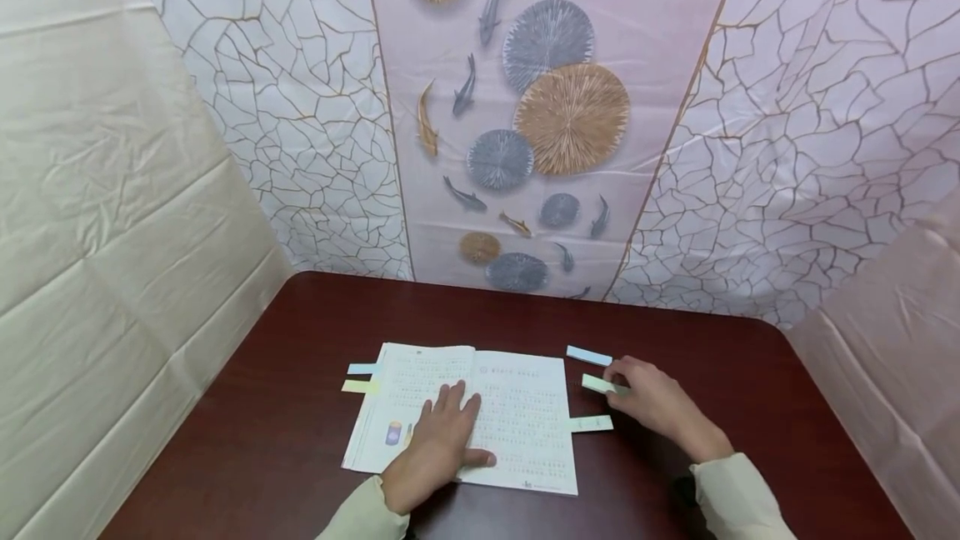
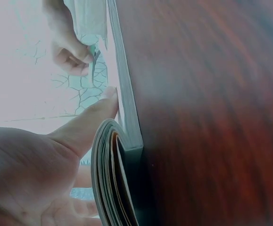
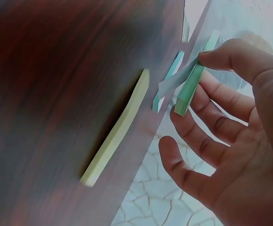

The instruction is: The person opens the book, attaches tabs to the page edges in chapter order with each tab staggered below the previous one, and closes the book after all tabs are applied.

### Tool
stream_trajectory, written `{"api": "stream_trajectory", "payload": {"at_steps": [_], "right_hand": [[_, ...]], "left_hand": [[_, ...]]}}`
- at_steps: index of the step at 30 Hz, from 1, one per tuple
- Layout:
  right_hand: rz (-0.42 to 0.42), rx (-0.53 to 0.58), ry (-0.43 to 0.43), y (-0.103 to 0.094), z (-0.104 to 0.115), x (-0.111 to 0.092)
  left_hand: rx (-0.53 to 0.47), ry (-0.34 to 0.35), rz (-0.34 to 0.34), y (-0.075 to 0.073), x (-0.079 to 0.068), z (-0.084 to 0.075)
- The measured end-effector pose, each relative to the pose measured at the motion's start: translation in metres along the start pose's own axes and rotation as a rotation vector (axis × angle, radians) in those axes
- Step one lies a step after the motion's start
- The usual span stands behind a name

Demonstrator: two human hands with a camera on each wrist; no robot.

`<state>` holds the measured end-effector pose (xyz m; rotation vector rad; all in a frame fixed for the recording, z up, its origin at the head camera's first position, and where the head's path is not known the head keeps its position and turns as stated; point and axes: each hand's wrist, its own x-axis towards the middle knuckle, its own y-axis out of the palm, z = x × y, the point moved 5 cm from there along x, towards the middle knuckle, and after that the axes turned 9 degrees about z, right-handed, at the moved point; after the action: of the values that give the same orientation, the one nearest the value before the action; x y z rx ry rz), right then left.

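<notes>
An open book (image 1: 525,415) lies on the table, printed pages up. My left hand (image 1: 438,440) rests on it with fingers spread over the middle, thumb on the right page. Beyond its right edge, my right hand (image 1: 656,402) holds a green pad of sticky notes (image 3: 193,87) between thumb and fingers. A thin strip (image 3: 176,77) angles away from the pad under the thumb (image 3: 221,54). A yellow pad of sticky notes (image 3: 117,129) lies on the table near this hand; in the head view it is hidden. A blue pad (image 1: 588,355) lies just beyond the hand.
Blue (image 1: 362,369) and yellow (image 1: 360,387) tabs stick out from the book's left edge. A pale green tab (image 1: 591,423) with marks juts from the right edge. The dark wooden table (image 1: 300,332) meets patterned cloth walls (image 1: 510,232) at the back.
</notes>
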<state>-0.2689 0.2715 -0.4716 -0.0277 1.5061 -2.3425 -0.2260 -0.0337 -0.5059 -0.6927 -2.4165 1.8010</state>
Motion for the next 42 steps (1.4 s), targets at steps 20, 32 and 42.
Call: {"api": "stream_trajectory", "payload": {"at_steps": [20,32,42], "right_hand": [[0.056,-0.084,0.021,0.011,-0.019,-0.052],[-0.100,-0.258,0.016,0.018,-0.002,-0.069],[-0.115,-0.186,-0.015,0.017,0.049,-0.022]], "left_hand": [[-0.076,0.024,-0.020,-0.007,-0.002,0.001],[0.090,0.178,-0.026,-0.003,-0.018,-0.019],[0.151,0.295,-0.034,-0.001,-0.029,-0.023]]}}
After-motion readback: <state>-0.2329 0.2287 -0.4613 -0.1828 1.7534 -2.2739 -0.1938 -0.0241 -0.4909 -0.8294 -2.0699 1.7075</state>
